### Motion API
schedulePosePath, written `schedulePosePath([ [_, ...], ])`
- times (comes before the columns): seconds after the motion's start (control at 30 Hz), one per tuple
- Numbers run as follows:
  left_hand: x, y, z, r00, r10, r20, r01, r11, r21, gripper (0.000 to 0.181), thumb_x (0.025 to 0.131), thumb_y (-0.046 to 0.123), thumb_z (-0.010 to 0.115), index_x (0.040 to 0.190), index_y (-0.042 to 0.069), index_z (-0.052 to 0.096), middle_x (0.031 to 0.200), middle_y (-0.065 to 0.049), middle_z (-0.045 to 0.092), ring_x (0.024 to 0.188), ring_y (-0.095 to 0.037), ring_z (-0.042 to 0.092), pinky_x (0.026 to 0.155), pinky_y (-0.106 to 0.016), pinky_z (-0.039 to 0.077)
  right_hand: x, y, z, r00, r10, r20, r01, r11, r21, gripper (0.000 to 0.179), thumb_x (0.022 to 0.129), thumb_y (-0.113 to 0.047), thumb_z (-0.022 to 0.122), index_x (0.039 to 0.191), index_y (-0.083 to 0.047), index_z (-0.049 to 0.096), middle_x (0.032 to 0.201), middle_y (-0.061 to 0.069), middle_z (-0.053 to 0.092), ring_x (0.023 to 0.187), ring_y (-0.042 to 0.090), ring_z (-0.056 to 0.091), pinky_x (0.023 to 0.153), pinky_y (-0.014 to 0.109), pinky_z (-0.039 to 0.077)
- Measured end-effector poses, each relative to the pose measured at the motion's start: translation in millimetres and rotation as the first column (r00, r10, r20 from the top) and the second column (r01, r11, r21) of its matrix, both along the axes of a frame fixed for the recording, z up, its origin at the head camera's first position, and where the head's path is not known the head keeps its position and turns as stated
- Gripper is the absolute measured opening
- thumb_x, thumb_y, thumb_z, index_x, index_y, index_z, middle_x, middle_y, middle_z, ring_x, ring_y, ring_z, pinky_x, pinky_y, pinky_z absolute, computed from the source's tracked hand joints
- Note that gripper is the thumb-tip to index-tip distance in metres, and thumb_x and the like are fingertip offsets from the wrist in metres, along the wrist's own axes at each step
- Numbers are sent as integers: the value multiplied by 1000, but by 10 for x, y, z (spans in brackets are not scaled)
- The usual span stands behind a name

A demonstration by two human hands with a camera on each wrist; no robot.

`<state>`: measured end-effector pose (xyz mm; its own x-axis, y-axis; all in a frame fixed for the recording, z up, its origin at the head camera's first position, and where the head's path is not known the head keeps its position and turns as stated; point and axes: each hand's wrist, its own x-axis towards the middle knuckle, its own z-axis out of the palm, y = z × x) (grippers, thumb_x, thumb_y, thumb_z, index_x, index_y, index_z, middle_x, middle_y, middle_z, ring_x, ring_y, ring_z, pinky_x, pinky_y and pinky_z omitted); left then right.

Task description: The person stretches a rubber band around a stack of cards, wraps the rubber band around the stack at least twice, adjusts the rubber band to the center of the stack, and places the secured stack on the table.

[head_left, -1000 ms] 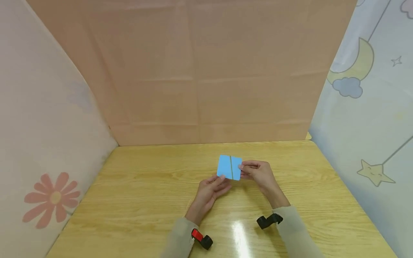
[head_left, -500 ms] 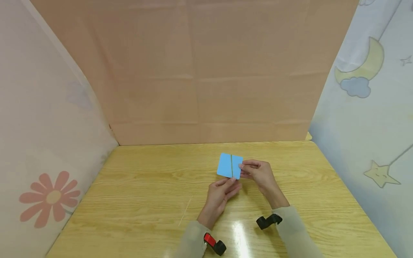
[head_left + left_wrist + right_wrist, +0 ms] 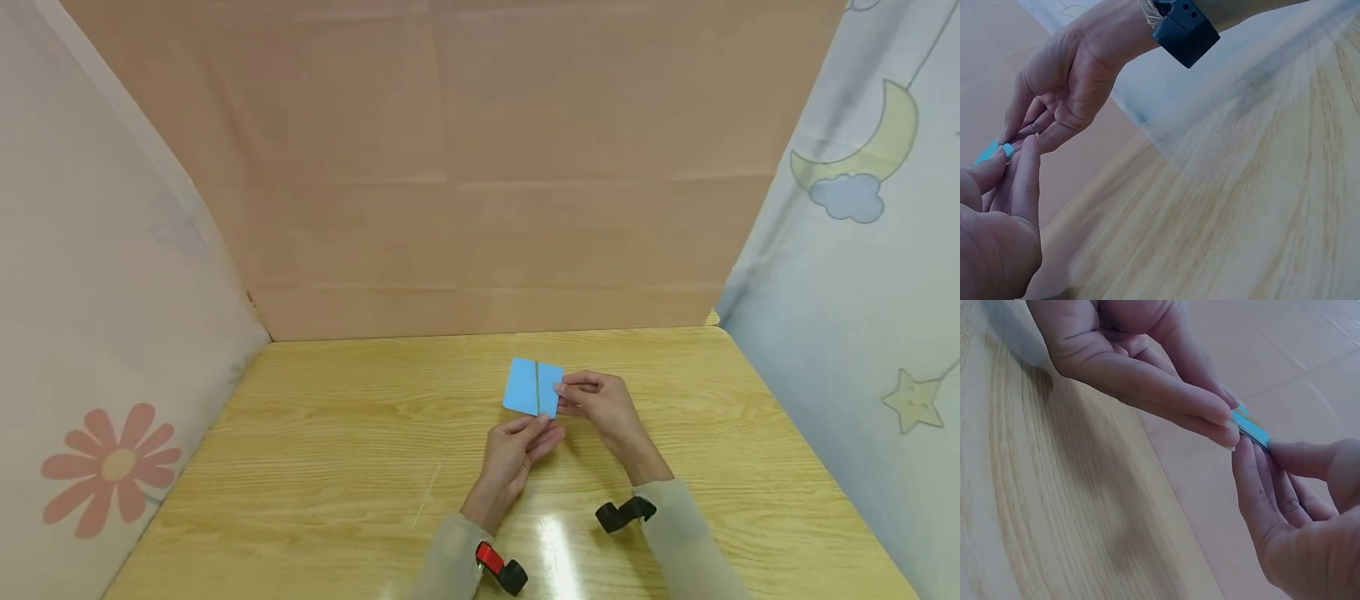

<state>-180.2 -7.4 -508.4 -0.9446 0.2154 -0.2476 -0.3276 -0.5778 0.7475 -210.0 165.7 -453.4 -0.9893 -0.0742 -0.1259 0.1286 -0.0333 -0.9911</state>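
A small, thin stack of light blue cards [image 3: 522, 386], with a yellowish-brown rubber band [image 3: 537, 387] round it, is held up over the table. My right hand [image 3: 606, 410] pinches its right edge, thumb on the upper face. From below, my left hand [image 3: 512, 458] pinches the near edge close to the right corner, beside the band. Edge-on in the right wrist view, the cards [image 3: 1251, 431] show thin layers between the fingertips of both hands. Only a small bit of the cards [image 3: 986, 154] shows in the left wrist view, the rest hidden by fingers.
The wood-grain table [image 3: 322, 433] spreads under both hands, with a light glare near its front. A tan sheet [image 3: 450, 183] hangs along the back. Printed cloth walls stand at the left [image 3: 112, 275] and right [image 3: 840, 333]. Each sleeve carries a wrist camera.
My left hand has slid right along the near edge of the cards, from the left corner towards the right one. My right hand keeps its hold in place.
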Motion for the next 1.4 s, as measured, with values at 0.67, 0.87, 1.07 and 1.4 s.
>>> schedulePosePath([
  [0.67,-45,-154,28,999,35,-41,-38,996,-81,22,99,9,73,109,-11,74,97,-18,81,94,-26,81,92,-39,64,-6,51,13,999,23,-36,-21,999,48,31,102,-7,69,122,14,61,92,3,70,80,14,73,82,33,67],
  [0.87,-55,-172,25,999,28,-38,-32,996,-86,20,99,9,73,106,-10,75,97,-17,81,93,-24,81,92,-38,64,1,70,13,999,29,-36,-27,998,50,30,102,-6,69,122,15,61,91,2,70,80,13,73,80,31,66],
  [1.07,-44,-180,28,998,-11,-67,2,992,-125,22,99,10,74,108,-10,74,93,-11,81,91,-21,81,91,-36,64,3,92,16,1000,28,-13,-27,998,62,30,102,-8,69,123,11,62,92,0,71,81,13,72,84,34,67],
  [1.4,-39,-214,48,995,-61,-78,46,982,-185,29,97,10,76,120,-8,73,92,-7,81,88,-15,80,88,-33,65,17,123,17,999,46,-18,-45,997,67,33,102,-10,70,125,13,62,91,-1,73,82,13,72,86,37,66],
])
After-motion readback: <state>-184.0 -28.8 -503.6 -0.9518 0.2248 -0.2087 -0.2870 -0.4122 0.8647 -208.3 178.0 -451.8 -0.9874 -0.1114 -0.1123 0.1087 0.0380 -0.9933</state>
